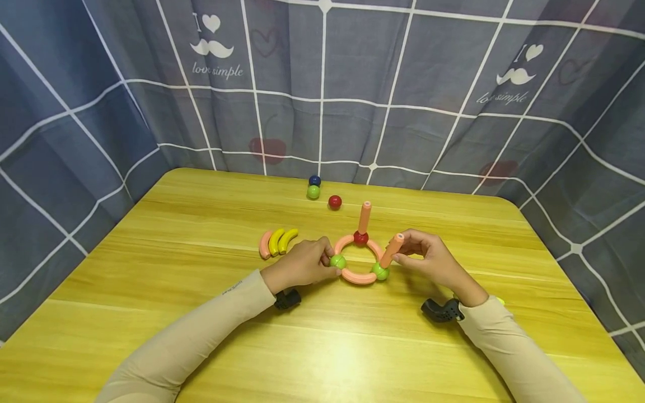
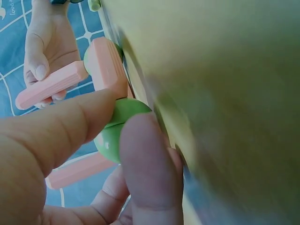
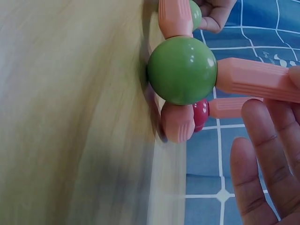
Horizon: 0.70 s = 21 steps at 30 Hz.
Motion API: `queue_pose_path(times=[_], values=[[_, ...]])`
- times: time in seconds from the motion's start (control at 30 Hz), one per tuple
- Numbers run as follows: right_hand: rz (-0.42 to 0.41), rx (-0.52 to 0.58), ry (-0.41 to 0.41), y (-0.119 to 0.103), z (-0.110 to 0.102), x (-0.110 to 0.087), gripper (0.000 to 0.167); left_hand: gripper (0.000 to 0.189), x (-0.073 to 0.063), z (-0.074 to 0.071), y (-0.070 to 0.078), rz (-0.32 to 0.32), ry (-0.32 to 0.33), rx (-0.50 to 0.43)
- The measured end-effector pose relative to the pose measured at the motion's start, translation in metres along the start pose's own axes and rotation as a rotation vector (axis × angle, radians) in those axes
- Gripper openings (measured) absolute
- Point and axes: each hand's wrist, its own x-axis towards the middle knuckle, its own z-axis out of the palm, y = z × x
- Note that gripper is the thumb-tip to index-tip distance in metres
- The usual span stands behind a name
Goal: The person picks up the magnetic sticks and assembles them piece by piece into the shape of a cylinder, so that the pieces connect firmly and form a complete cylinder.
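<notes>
A ring of curved pink rods [image 1: 359, 277] lies on the table, joined by a red ball [image 1: 360, 238] at the far side, a left green ball [image 1: 338, 261] and a right green ball [image 3: 183, 70]. My left hand [image 1: 308, 261] grips the left green ball between thumb and fingers. A straight pink rod [image 1: 392, 251] rises from the right green ball, leaning right; my right hand [image 1: 427, 258] pinches its side with thumb and fingertips. Another straight pink rod [image 1: 365, 217] stands upright on the red ball, touched by neither hand.
Left of the ring lie a curved pink rod [image 1: 265, 244] and two curved yellow rods [image 1: 276, 242]. Near the table's back edge sit a loose red ball [image 1: 335, 202], a green ball [image 1: 313, 192] and a dark blue ball [image 1: 314, 180]. A grey checked curtain [image 1: 287, 123] hangs behind the table.
</notes>
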Motion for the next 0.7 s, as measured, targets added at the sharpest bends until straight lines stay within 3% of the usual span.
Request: queue_pose_path(times=[0.43, 0.7], values=[[-0.011, 0.017, -0.039, 0.0012, -0.0028, -0.0011, 0.021, 0.032, 0.0012, 0.0003, 0.0010, 0.012, -0.036, -0.005], [0.012, 0.028, -0.094, 0.0009, -0.0042, -0.0015, 0.023, 0.028, 0.0040, -0.0061, -0.0028, -0.064, -0.094, -0.094]])
